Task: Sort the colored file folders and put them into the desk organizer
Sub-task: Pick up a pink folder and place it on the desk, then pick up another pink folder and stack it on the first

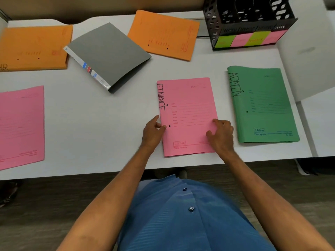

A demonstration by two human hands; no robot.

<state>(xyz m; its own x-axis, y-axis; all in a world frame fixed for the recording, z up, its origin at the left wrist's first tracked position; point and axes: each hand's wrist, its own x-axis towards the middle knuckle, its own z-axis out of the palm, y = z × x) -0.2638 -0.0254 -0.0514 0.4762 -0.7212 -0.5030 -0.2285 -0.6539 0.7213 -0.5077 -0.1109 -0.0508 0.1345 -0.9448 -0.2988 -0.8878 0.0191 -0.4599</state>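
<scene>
A pink folder marked FINANCE point(188, 109) lies flat near the table's front edge. My left hand point(153, 132) pinches its left edge, thumb on top. My right hand point(221, 134) rests on its lower right corner with fingers curled over the cover. To the right lies a green folder marked ADMIN point(262, 105). A second pink folder point(21, 125) lies at the far left. Two orange folders point(34, 46) point(165, 35) and a grey binder point(108, 55) lie further back. The black desk organizer point(250, 22) stands at the back right, with green and pink labels on its front.
The white table point(94, 138) ends just in front of my body, with dark floor below. A white panel point(306, 57) rises to the right of the organizer and the green folder.
</scene>
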